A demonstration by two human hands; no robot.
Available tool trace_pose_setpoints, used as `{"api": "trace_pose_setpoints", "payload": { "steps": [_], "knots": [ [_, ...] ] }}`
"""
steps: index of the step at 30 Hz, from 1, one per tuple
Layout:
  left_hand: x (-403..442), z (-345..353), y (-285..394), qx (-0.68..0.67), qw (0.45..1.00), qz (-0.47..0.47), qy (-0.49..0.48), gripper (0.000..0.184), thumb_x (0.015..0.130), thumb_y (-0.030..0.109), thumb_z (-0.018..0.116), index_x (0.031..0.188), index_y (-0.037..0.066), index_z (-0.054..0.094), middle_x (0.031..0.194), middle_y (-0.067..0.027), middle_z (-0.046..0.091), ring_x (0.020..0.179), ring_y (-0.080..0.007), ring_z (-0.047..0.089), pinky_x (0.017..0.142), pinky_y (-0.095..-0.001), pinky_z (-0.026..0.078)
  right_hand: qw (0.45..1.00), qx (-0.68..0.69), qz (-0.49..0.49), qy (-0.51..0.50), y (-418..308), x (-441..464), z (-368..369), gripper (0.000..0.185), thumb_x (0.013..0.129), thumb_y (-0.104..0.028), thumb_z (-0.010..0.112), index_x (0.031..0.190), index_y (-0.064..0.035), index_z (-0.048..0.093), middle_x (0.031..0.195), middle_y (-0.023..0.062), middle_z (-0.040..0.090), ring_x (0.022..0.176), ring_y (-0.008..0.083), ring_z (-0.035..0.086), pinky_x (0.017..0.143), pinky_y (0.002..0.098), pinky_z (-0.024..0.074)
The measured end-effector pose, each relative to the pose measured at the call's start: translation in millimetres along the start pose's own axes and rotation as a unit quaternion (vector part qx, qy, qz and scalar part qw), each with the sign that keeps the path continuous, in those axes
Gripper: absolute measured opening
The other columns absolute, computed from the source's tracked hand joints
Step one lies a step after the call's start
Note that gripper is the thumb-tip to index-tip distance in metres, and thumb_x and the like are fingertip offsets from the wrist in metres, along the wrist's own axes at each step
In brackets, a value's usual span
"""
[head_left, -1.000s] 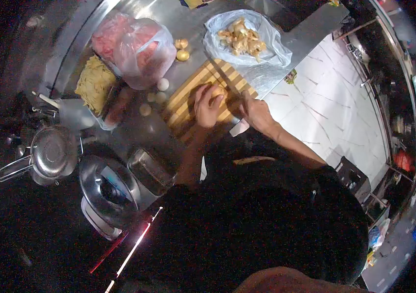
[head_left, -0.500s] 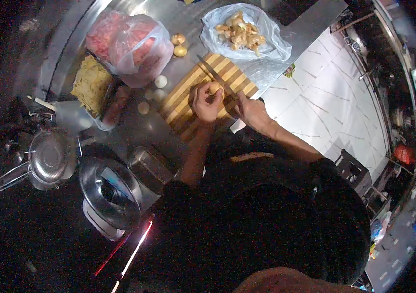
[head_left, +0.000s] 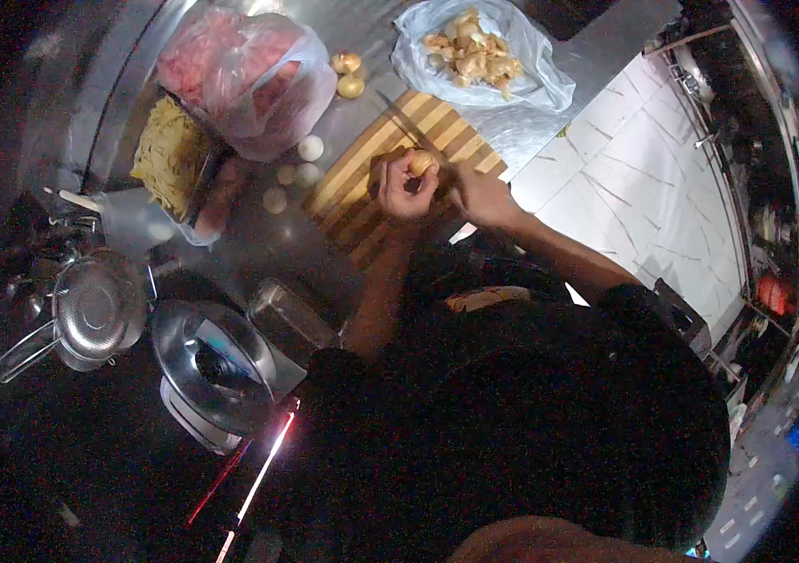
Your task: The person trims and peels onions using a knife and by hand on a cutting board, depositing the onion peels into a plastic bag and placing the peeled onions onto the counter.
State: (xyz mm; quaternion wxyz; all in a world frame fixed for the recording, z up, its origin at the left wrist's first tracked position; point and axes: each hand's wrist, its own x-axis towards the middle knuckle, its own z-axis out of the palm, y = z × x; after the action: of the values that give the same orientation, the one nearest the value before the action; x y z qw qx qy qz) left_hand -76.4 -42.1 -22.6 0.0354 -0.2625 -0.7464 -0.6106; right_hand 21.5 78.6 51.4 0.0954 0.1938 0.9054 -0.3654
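On the counter (head_left: 512, 133), the striped board (head_left: 348, 188) is lying under the onion (head_left: 421, 165). The right hand's (head_left: 482, 195) grip is wrapping round the knife (head_left: 401, 114); the left hand's (head_left: 406, 192), half-curled, is cradling the onion, fingertips best tucking clear of the blade.

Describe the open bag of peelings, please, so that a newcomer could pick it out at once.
On the metal counter, find the striped cutting board. Just beyond its far edge lies a whitish plastic bag, spread open. It holds golden-brown peelings, whereas the bulging bag to its left shows pink contents.
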Motion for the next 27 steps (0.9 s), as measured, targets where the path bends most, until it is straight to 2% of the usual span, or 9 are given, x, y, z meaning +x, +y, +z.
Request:
{"api": "trace_pose_setpoints", "payload": {
  "steps": [4, 7, 9, 12, 15, 18, 22, 25, 27],
  "knots": [
    [-5.3, 2.9, -0.8, 0.003, 1.0, 0.014, 0.0, 0.039, 0.068, 0.011, 0.077, 0.102, 0.002, 0.06, 0.086, -0.011, 0.059, 0.069, -0.0194, 0.059, 0.058, -0.0272, 0.051, 0.999, -0.021, 0.007, 0.033, 9.9, 0.2, 23.1, 0.037, 0.085, -0.029, 0.051, 0.104, 0.001, 0.039, 0.077, 0.0255, 0.062, 0.073, 0.0428, 0.062, 0.065, 0.0515, 0.0494],
    [-1.3, 2.2, -5.0, -0.034, 0.999, 0.012, -0.006, 0.038, 0.069, 0.011, 0.076, 0.102, 0.002, 0.06, 0.089, -0.0115, 0.059, 0.074, -0.0211, 0.059, 0.059, -0.0286, 0.051, 0.999, -0.027, 0.039, -0.005, 2.4, 12.9, 19.6, 0.037, 0.086, -0.027, 0.052, 0.109, 0.0, 0.04, 0.078, 0.0253, 0.061, 0.077, 0.0435, 0.06, 0.065, 0.0517, 0.0462],
    [1.6, 0.1, 3.2, -0.001, 1.0, 0.015, -0.011, 0.036, 0.07, 0.01, 0.074, 0.102, 0.001, 0.059, 0.092, -0.0123, 0.058, 0.078, -0.0229, 0.059, 0.06, -0.0294, 0.05, 0.999, -0.036, -0.006, 0.024, 5.4, 11.8, 17.6, 0.038, 0.085, -0.031, 0.052, 0.101, 0.0021, 0.041, 0.072, 0.0236, 0.062, 0.07, 0.0407, 0.062, 0.061, 0.0501, 0.0486],
    [1.1, -10.7, 28.2, 0.033, 0.996, -0.061, -0.053, 0.042, 0.072, 0.006, 0.071, 0.111, 0.005, 0.055, 0.103, -0.0122, 0.058, 0.093, -0.0252, 0.058, 0.077, -0.0344, 0.049, 0.999, -0.026, -0.02, 0.039, 6.3, 10.9, 17.7, 0.04, 0.084, -0.033, 0.052, 0.097, 0.0027, 0.041, 0.069, 0.023, 0.062, 0.067, 0.0393, 0.063, 0.059, 0.049, 0.0496],
    [9.3, -30.2, 42.5, 0.177, 0.964, 0.105, -0.167, 0.045, 0.07, 0.002, 0.066, 0.112, 0.006, 0.053, 0.105, -0.0133, 0.054, 0.098, -0.032, 0.053, 0.086, -0.0397, 0.044, 0.999, -0.038, -0.005, 0.032, 5.7, 10.8, 16.5, 0.04, 0.085, -0.034, 0.052, 0.098, 0.0026, 0.042, 0.07, 0.0236, 0.062, 0.068, 0.0396, 0.063, 0.06, 0.0492, 0.0494],
    [18.8, -42.4, 71.9, 0.259, 0.927, 0.108, -0.25, 0.045, 0.069, 0.003, 0.064, 0.112, 0.006, 0.05, 0.103, -0.0156, 0.052, 0.099, -0.0362, 0.052, 0.087, -0.0428, 0.043, 0.998, -0.045, -0.002, 0.034, 2.9, 10.9, 16.1, 0.04, 0.085, -0.035, 0.05, 0.099, 0.0021, 0.042, 0.072, 0.0241, 0.063, 0.069, 0.0401, 0.063, 0.062, 0.0497, 0.0494],
    [17.9, -49.1, 36.9, 0.191, 0.965, 0.028, -0.179, 0.042, 0.07, 0.005, 0.063, 0.111, 0.006, 0.05, 0.112, -0.0167, 0.05, 0.107, -0.0363, 0.048, 0.09, -0.0441, 0.042, 0.999, -0.034, 0.012, 0.039, -2.4, 8.6, 14.0, 0.042, 0.086, -0.037, 0.049, 0.101, 0.0013, 0.043, 0.073, 0.0246, 0.063, 0.071, 0.0406, 0.063, 0.063, 0.05, 0.0495],
    [25.3, -48.7, 61.3, 0.263, 0.943, 0.099, -0.178, 0.043, 0.07, 0.002, 0.062, 0.111, 0.006, 0.05, 0.112, -0.0161, 0.051, 0.108, -0.0353, 0.048, 0.091, -0.0424, 0.042, 0.998, -0.037, -0.002, 0.053, -5.2, 6.8, 13.0, 0.044, 0.086, -0.039, 0.048, 0.102, 0.0009, 0.043, 0.072, 0.0243, 0.063, 0.07, 0.0406, 0.063, 0.063, 0.0497, 0.0497],
    [30.0, -45.1, 62.1, 0.222, 0.941, 0.112, -0.231, 0.041, 0.07, 0.002, 0.062, 0.109, 0.006, 0.052, 0.108, -0.0155, 0.053, 0.106, -0.0359, 0.049, 0.09, -0.0423, 0.042, 0.997, -0.052, 0.006, 0.053, -6.6, 5.6, 13.4, 0.044, 0.086, -0.04, 0.048, 0.103, 0.0012, 0.043, 0.072, 0.0239, 0.063, 0.069, 0.0403, 0.063, 0.061, 0.0499, 0.0497]
  ]
}}
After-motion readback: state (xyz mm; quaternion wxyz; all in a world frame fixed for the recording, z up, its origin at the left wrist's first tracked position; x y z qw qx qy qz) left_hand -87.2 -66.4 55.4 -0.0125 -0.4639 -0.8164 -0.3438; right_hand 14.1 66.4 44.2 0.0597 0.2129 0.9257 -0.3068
